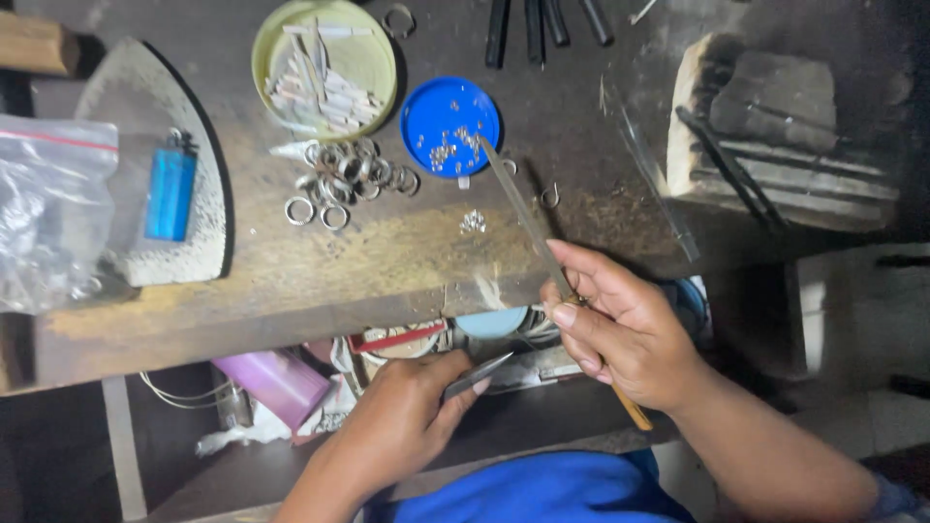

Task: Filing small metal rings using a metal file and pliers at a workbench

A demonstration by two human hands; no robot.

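Head view: the right hand [620, 329] grips a long file [523, 218] angled over the bench [291, 281]; the left hand [407, 416] pinches tweezers [477, 376], perhaps holding a ring. Brace the work, stroke lightly.

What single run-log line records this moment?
left hand: grips tweezers | right hand: holds file | bench: rings, blue lid
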